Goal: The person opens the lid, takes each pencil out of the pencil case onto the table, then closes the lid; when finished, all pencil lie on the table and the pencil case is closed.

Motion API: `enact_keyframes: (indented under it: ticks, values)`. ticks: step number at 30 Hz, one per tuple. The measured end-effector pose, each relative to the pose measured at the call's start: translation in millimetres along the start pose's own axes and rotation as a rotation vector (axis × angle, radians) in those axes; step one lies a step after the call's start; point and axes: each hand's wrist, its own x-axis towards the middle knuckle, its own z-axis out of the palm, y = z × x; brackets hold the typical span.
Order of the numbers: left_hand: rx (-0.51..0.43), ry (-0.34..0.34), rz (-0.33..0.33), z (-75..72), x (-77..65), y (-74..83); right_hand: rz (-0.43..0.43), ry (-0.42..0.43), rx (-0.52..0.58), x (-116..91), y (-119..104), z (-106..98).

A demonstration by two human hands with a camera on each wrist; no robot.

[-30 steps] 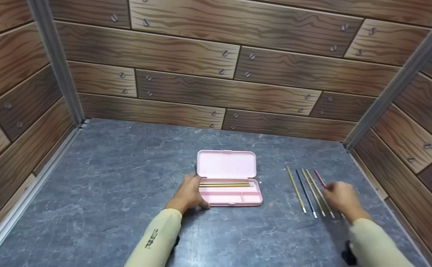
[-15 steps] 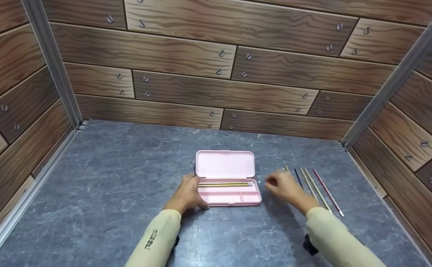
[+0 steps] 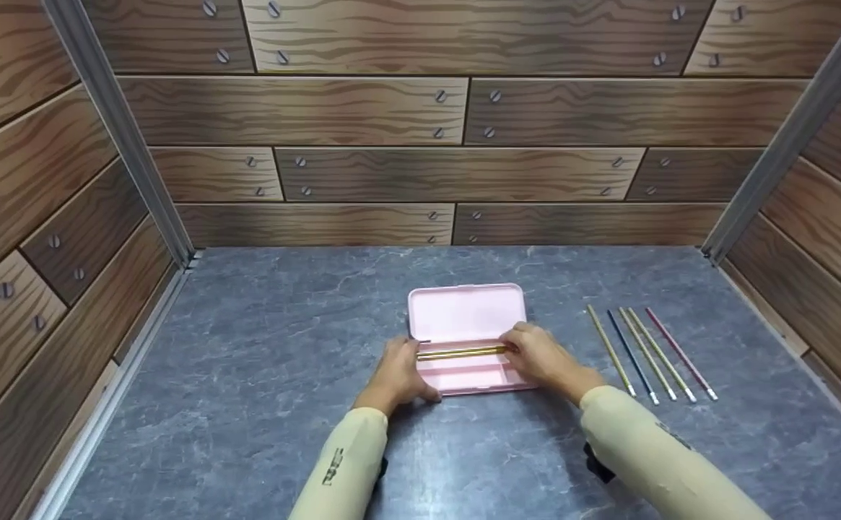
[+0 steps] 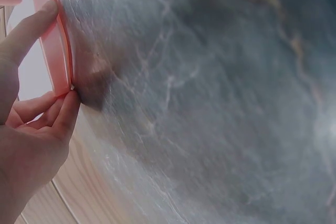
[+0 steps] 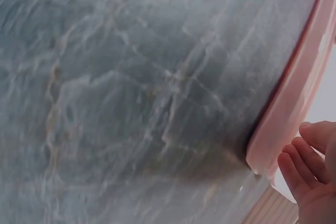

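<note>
A pink pencil case (image 3: 463, 380) lies open on the table, its lid (image 3: 467, 312) tipped back. My left hand (image 3: 396, 372) grips the case's left end; in the left wrist view the thumb (image 4: 39, 22) lies along the front wall and the fingertips (image 4: 68, 103) are at the corner. Gold-coloured pencils (image 3: 460, 354) lie lengthwise in the rear compartment. My right hand (image 3: 539, 357) reaches over the right end, fingers curled round the pencils' ends and hiding them. The right wrist view shows its fingers (image 5: 299, 163) bent by the case's end wall (image 5: 268, 140), pencils out of sight.
Several loose pencils lie side by side to the right of the case: a yellow one (image 3: 610, 350), a dark blue one (image 3: 633, 355), gold ones and a pink one (image 3: 680, 352). Wood-patterned walls (image 3: 456, 173) enclose the grey marbled table (image 3: 268, 347) at the back and sides.
My right hand has left the pink pencil, which stays on the table, and moved left to the pencils in the case. My left hand keeps its grip. The head view has shifted.
</note>
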Motion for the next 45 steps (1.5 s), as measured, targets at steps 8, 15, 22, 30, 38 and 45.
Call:
enact_keyframes:
  ticks: [8, 15, 22, 30, 38, 45]
  values:
    - [-0.025, 0.012, -0.014, 15.0, 9.3, 20.3, -0.03, -0.049, -0.066, -3, 19, -20]
    - [-0.027, 0.021, 0.003, 11.0, 8.7, 18.2, -0.001, -0.054, -0.048, 3, 19, -17]
    - [-0.017, 0.002, -0.023, 7.5, 1.6, 9.7, 0.088, -0.092, -0.026, 2, 9, -3]
    - [0.0, 0.023, 0.009, 8.8, -5.2, 2.1, 0.068, -0.078, -0.018, -2, 4, 6]
    - [-0.002, 0.008, -0.024, 6.8, -3.5, 2.1, 0.123, -0.092, -0.025, 3, 3, 6]
    - [0.008, 0.015, -0.017, -1.5, -0.1, -1.7, 0.172, -0.103, -0.009, 12, -2, 10]
